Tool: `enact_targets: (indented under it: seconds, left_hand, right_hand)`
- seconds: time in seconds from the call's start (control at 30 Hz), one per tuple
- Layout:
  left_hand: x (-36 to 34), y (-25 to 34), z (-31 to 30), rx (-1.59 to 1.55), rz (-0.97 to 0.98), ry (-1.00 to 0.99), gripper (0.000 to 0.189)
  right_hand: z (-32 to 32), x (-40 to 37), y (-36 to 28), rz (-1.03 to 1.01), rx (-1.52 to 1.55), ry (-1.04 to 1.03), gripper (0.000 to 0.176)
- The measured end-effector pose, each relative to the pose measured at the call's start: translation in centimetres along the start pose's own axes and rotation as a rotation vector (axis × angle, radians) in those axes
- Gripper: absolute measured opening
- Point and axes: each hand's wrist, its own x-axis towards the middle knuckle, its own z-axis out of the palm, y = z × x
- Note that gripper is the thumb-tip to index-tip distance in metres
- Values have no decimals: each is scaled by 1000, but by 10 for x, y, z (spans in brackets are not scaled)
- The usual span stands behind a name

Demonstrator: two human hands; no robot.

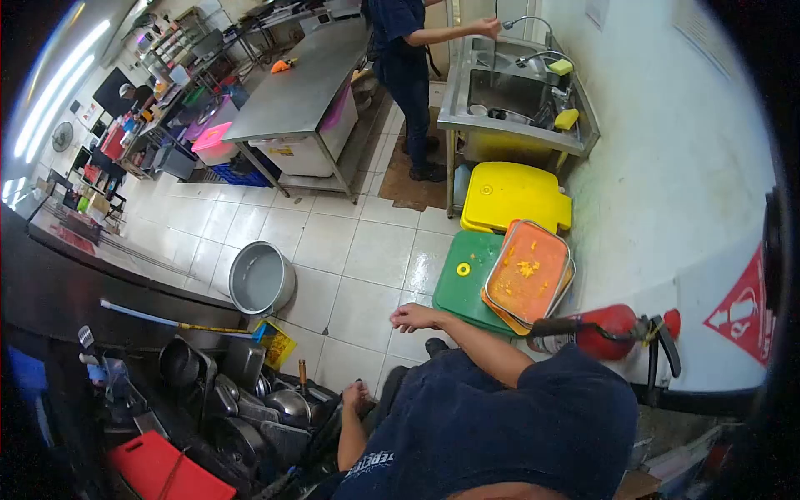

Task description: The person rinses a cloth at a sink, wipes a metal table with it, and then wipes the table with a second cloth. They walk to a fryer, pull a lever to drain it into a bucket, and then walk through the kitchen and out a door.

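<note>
My right hand (415,317) hangs over the tiled floor with its fingers loosely bent and apart, holding nothing. Lower down, my left hand (355,393) is curled closed beside the rim of a dark crate (329,435); what lies in its fingers, if anything, I cannot make out. Next to it, a steel pan (290,407) and a wooden handle (302,373) show among piled cookware. A saucepan (178,362) and a red board (171,468) are in the same heap. Ahead on the floor stands a large metal pot (262,279).
To the right are a green lid (463,287), an orange tray (528,271) with scraps, a yellow lid (512,196) and a fire extinguisher (607,332). A co-worker (404,79) stands at the sink (454,117). A steel table (304,71) is further back.
</note>
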Motion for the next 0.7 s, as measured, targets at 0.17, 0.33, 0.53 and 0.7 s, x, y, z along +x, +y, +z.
enact_targets:
  seconds: [0.17, 0.33, 0.53, 0.7]
  left_hand:
    - [14, 53, -17, -265, -14, 81, 13]
    - [113, 32, -77, -97, -184, -38, 13]
    - [180, 135, -156, 107, -183, -127, 16]
    - [273, 256, -216, 183, -151, -192, 20]
  right_hand:
    - [-6, 75, -47, 37, -49, -59, 33]
    - [-12, 173, -97, 72, -100, -65, 25]
    - [-26, 286, -160, 93, -186, 30, 25]
    - [-56, 368, -200, 57, -218, 137, 27]
